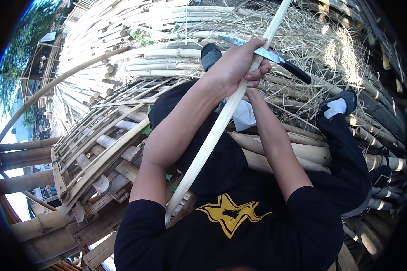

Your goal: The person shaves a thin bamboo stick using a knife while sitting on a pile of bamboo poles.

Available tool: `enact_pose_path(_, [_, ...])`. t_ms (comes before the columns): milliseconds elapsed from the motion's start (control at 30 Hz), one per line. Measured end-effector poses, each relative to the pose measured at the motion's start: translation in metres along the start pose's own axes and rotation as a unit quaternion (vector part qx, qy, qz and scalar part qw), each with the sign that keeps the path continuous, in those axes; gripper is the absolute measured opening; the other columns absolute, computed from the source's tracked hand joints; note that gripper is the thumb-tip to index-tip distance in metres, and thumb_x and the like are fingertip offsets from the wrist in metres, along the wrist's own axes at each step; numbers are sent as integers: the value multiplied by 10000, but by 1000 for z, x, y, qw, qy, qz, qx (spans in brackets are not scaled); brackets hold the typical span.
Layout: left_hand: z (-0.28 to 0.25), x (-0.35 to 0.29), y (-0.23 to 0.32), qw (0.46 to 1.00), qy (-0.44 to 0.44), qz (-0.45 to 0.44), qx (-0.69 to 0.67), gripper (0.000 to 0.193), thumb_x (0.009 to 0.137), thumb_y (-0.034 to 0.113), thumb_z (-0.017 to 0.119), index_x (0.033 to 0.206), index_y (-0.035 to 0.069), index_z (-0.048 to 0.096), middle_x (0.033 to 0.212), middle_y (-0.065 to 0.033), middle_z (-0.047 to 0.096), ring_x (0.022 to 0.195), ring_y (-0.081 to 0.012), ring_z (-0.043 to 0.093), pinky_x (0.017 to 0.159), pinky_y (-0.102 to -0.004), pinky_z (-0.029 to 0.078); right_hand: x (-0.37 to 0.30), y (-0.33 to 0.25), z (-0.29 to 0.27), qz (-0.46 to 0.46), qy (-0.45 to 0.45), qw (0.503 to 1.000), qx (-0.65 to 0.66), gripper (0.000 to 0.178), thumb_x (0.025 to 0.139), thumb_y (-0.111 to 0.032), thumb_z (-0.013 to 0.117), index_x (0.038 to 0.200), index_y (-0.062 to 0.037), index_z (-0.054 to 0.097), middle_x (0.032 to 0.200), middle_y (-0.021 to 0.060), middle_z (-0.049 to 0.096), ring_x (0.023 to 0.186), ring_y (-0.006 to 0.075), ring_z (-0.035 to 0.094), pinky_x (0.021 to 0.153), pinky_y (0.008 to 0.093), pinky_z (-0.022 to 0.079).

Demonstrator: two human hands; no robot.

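Note:
A long pale bamboo strip [212,135] slants from the top edge down past my left side. My left hand [235,70] is closed round it, with the thumb on top where a knife [269,55] crosses the strip. The blade reaches out to the left of the thumb, and the black handle [297,72] juts out to the right with no fingers on it. My right hand [251,86] meets the left from below and is mostly hidden behind it. Curled fingers show at the strip's right side, but I cannot tell whose. White material [244,115] lies below the hands.
Bamboo poles [163,63] are laid out ahead, with shavings [312,49] over them at the right. On the left stands a slatted bamboo frame [108,149], and a curved pole [54,83] arches past it. My shoes [339,105] rest among the poles.

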State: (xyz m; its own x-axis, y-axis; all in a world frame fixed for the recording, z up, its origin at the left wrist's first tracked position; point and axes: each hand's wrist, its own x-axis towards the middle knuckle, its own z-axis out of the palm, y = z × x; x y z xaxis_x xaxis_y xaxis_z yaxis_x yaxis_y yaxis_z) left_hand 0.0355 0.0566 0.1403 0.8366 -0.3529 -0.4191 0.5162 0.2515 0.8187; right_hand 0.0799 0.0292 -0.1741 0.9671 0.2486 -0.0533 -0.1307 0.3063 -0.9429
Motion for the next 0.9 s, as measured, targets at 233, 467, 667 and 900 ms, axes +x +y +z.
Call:
enact_pose_path(233, [9, -5, -6, 999, 30, -32, 22, 388, 973, 309, 376, 788, -10, 497, 601, -48, 520, 337, -54, 287, 339, -227, 308, -17, -25, -104, 325, 134, 933, 79, 199, 915, -282, 510, 973, -92, 516, 834, 25, 585, 648, 145, 588, 574, 315, 519])
enact_pose_path(467, [-6, 9, -31, 998, -4, -59, 38, 302, 947, 307, 403, 952, 18, 491, 619, -45, 512, 385, -69, 329, 374, -248, 302, -19, -273, -133, 188, -162, 959, -136, 561, 910, -559, 414, 1160, -68, 521, 1049, 99, 602, 940, 165, 604, 762, 323, 534])
enact_pose_path(667, [9, 17, -41, 997, -56, -59, 9, 422, 971, 386, 376, 752, 51, 513, 566, 2, 480, 340, -54, 301, 336, -216, 272, -81, -326, -67, 237, -263, 872, -338, 406, 943, -436, 479, 871, -45, 563, 559, -51, 388, 465, 48, 389, 425, 201, 319])
enact_pose_path(900, [8, 31, -41, 986, -146, -28, -72, 692, 807, 718, 420, 893, 36, 504, 615, -29, 506, 379, -58, 346, 341, -213, 257, -132, -362, -60, 238, -66, 942, -226, 331, 915, -388, 551, 803, -78, 532, 539, -76, 341, 399, 10, 273, 362, 183, 197])
